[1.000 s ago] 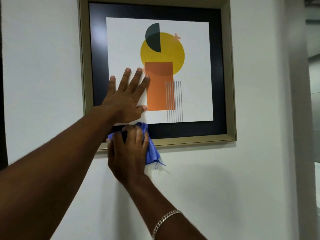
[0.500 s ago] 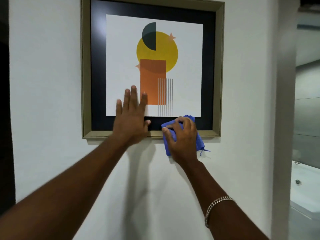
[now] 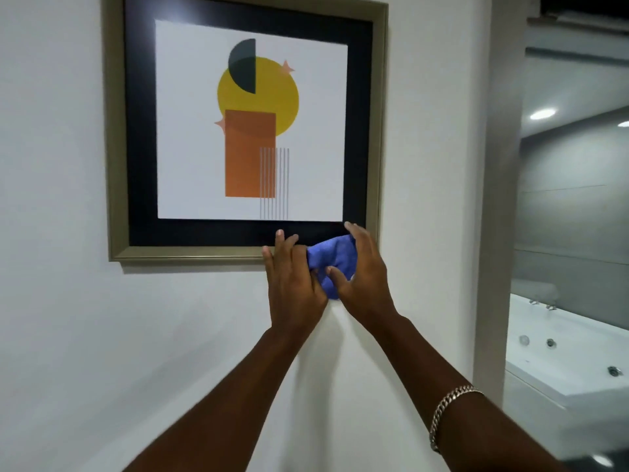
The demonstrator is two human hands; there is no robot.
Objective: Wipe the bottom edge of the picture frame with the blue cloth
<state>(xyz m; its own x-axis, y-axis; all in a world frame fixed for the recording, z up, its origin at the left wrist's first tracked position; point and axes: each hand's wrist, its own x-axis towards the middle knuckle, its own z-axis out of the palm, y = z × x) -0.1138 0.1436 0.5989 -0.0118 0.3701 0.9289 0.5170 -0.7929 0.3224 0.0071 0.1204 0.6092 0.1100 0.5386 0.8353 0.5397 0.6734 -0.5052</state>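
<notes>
A picture frame (image 3: 115,137) with a dull gold moulding and a black mat hangs on the white wall; its bottom edge (image 3: 190,252) runs level. The bunched blue cloth (image 3: 335,258) sits against the right end of that bottom edge. My right hand (image 3: 366,279) grips the cloth from the right, fingers over its top and thumb on its front. My left hand (image 3: 292,284) is just left of the cloth, fingers together and touching it over the bottom edge. Whether the left hand grips the cloth is hidden.
The white wall (image 3: 68,335) spreads left of and below the frame. A grey door jamb (image 3: 497,199) stands to the right. Beyond it is a bathroom with a white bathtub (image 3: 571,362) and a grey tiled wall.
My right hand has slid the cloth rightward along the bottom edge to near the right corner. My left hand has left the glass and come down beside the cloth.
</notes>
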